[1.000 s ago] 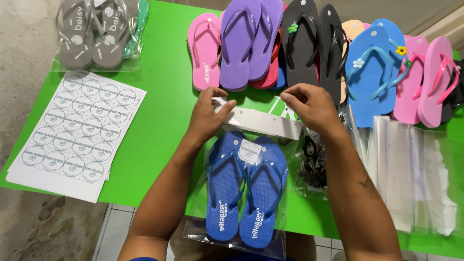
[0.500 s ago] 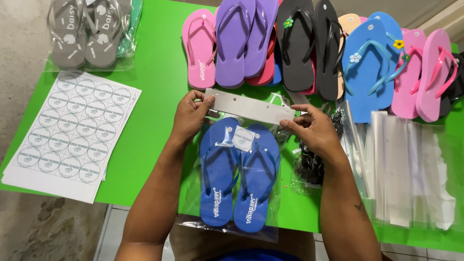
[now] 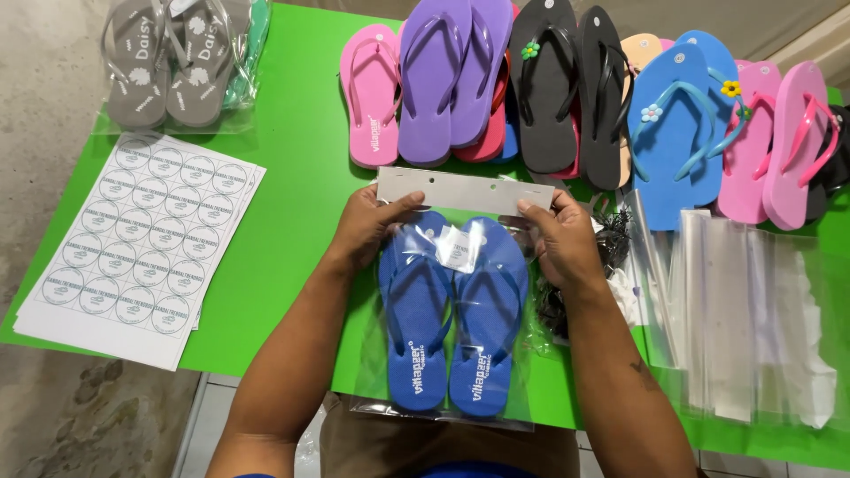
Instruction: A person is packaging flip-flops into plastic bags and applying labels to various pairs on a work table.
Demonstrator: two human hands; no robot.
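The step in hand looks like closing a pack: a pair of blue flip-flops [image 3: 452,310] lies side by side, toes away from the person, inside a clear bag [image 3: 443,418] that rests on the green worktop [image 3: 301,159] right in front of the person, its lower end reaching past the near edge. Across the bag's mouth sits a grey header card [image 3: 465,188] with small punched holes. The left hand [image 3: 367,226] pinches the card's left end, thumb on top and fingers curled under; the right hand [image 3: 562,243] pinches the right end the same way, so both hands are closed on the card and hold it level over the bag's top.

I judge that the next move calls for keeping the card square to the bag's mouth and both layers of film caught evenly beneath it, since a skewed card would leave a corner open.

To the left lie sheets of round stickers [image 3: 142,248] and a bagged grey pair [image 3: 168,62]; beyond stands a row of loose flip-flops [image 3: 567,88], and to the right a stack of empty clear bags [image 3: 735,310]
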